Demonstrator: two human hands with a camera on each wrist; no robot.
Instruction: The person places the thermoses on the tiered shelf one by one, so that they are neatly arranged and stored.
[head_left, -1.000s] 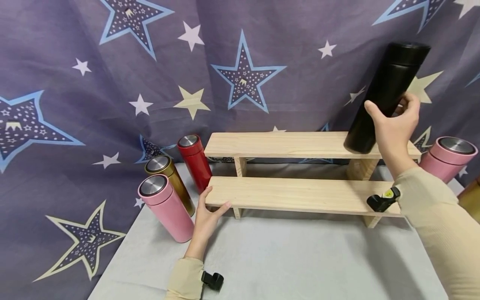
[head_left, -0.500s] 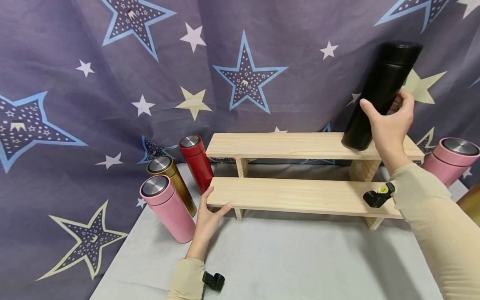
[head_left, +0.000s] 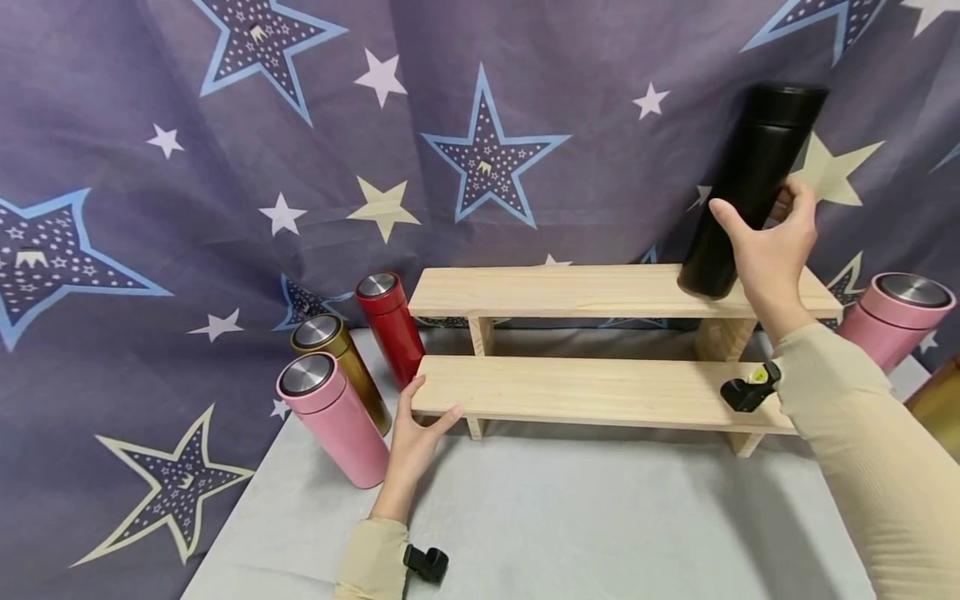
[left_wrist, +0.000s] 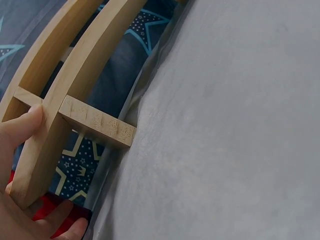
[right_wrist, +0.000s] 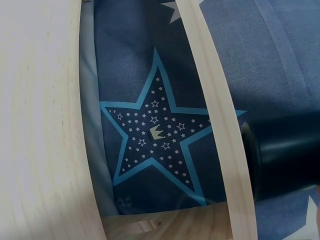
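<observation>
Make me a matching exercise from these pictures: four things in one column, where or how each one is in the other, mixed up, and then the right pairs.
Things:
1. black bottle
2. red bottle
3. left grip
4. pink bottles

Places or states:
A. holding the left end of the lower board
B. held in the right grip
C. one on either side of the wooden stand
D. standing by the wooden stand's left end

Right pairs: 1-B, 2-D, 3-A, 4-C
</observation>
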